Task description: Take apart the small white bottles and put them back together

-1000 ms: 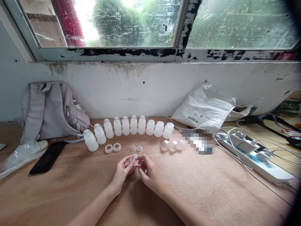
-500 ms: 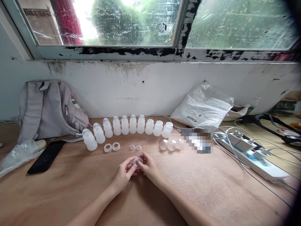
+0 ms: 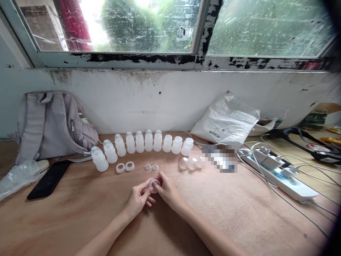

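Observation:
A whitish bottle collar ring [image 3: 151, 182] is held between my two hands above the table. My left hand [image 3: 138, 200] pinches its left side with thumb and forefinger, the lower fingers curled loosely below. On the opposite side my right hand [image 3: 167, 190] grips the ring, with fingertips at its opening. Whether a nipple sits inside cannot be made out. Just beyond lie two clear nipples [image 3: 155, 167]. Two more collar rings [image 3: 129, 166] rest to their left, and several clear domed caps [image 3: 191, 164] to the right.
Frosted baby bottles [image 3: 140, 143] stand in a curved row at the back, several capped, three uncapped [image 3: 177, 145] at the right end. A phone [image 3: 49, 179] and backpack [image 3: 53, 124] are left. A plastic mailer [image 3: 226, 121], power strip [image 3: 282, 177] and loose cables are right.
My left hand's lower fingers have uncurled and dropped a little away from the ring. Both hands still hold it. The whole view has shifted slightly.

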{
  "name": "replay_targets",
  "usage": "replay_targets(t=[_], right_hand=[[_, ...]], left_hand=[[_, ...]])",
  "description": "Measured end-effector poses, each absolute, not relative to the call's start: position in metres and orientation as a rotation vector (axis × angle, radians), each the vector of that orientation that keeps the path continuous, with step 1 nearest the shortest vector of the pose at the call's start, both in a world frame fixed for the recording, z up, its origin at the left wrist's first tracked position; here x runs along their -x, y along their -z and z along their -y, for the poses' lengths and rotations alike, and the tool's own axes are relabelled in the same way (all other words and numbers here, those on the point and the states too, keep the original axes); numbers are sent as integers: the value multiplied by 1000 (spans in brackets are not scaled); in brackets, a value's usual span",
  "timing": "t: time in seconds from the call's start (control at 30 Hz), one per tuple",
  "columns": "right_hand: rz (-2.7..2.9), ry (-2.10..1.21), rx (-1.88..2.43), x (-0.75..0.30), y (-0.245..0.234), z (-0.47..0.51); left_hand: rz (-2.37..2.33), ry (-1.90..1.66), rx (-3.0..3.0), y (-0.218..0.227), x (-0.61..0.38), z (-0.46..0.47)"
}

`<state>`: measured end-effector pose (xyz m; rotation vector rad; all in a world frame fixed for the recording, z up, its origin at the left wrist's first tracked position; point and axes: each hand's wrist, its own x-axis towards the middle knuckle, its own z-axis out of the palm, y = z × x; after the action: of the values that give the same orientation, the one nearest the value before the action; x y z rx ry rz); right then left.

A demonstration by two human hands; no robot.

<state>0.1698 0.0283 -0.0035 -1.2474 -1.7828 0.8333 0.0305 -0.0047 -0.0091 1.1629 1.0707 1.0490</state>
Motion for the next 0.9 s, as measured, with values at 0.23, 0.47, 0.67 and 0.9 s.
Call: replay_targets(t=[0.23,0.47,0.67,0.9], right_hand=[[1779,-755,1289,-168,8,-27],[1710,-891,1142,-168,-4,-22],[1683,-908,1154,-166,-3,-18],[1772,-772,1094,-155,2,-10]], left_hand=[[-1137,-991,-1283,6,-32,7],[-1162,-1045,-1214,1,-32,4],[-1278,-1085,-1335,-1,-28,3],[-1325,-1094,-1560,-8,-25,8]])
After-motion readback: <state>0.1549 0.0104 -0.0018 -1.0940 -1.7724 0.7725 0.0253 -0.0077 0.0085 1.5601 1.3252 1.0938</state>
